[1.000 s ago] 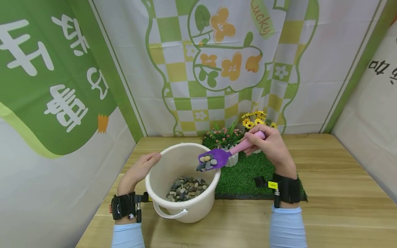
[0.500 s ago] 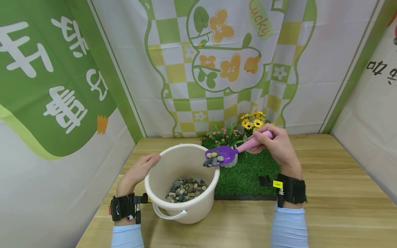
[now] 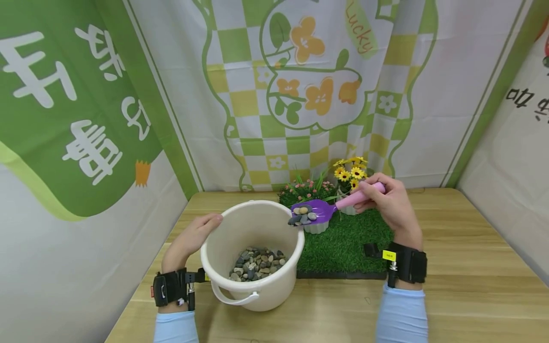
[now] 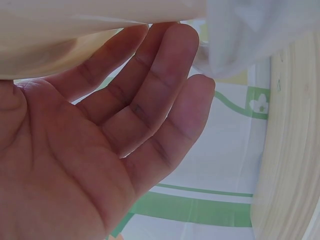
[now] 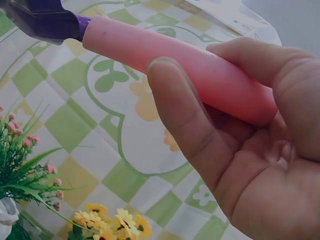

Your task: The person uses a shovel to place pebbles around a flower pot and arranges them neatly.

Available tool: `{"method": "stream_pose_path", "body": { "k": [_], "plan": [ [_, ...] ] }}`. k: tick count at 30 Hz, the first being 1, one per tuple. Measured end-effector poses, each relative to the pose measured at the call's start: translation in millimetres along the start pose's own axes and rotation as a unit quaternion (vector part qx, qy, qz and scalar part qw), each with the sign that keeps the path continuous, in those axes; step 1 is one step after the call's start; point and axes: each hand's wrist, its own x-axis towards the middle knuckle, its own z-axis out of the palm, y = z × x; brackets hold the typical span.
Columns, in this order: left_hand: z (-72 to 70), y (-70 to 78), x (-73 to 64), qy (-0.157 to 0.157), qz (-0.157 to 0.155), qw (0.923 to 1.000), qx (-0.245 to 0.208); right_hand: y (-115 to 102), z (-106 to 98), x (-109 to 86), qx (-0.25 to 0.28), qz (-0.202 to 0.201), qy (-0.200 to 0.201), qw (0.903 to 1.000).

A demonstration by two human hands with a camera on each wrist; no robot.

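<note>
My right hand (image 3: pixel 392 202) grips the pink handle of a toy shovel (image 3: pixel 319 209), seen close up in the right wrist view with the handle (image 5: pixel 175 65) held between thumb and fingers. Several pebbles (image 3: pixel 303 215) lie in its purple scoop, whose tip is over the right rim of a cream bucket (image 3: pixel 270 290). More pebbles (image 3: pixel 257 263) cover part of the bucket's floor. My left hand (image 3: pixel 193 237) holds the bucket's left rim, thumb on top. The left wrist view shows that hand's fingers (image 4: pixel 175 55) bent against the outside of the bucket wall (image 4: pixel 100 12).
Behind and right of the bucket lies a green turf mat (image 3: pixel 343 250). On it stand a pot of pink flowers (image 3: pixel 306 190) and a pot of yellow flowers (image 3: pixel 351 174). The wooden table (image 3: pixel 472 267) reaches back to a printed curtain (image 3: pixel 317 109).
My right hand has drawn the loaded shovel to the right, from above the bucket's opening to its right rim. My left hand has stayed on the bucket rim.
</note>
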Motion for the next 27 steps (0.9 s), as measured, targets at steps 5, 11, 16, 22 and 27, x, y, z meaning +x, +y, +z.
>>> {"method": "stream_pose_path", "body": {
  "k": [5, 11, 16, 22, 27],
  "plan": [
    [0.4, -0.5, -0.1, 0.001, -0.003, 1.0000, 0.001, 1, -6, -2.1, 0.017, -0.004, 0.006, 0.9998],
    [0.5, -0.2, -0.1, 0.000, 0.000, 1.0000, -0.007, 3, -12, -3.8, 0.025, -0.001, 0.003, 0.9997],
    [-0.2, -0.6, 1.1, -0.001, 0.004, 1.0000, -0.003, 4, -18, -5.0, 0.034, 0.009, 0.009, 0.9993],
    [-0.1, 1.1, -0.2, -0.004, 0.003, 1.0000, -0.007, 7, -21, -5.5, 0.034, 0.018, 0.003, 0.9993],
    [0.1, 1.8, -1.7, -0.005, 0.000, 0.9999, -0.011, 13, -21, -2.9, 0.032, 0.025, 0.000, 0.9992]
  ]
}}
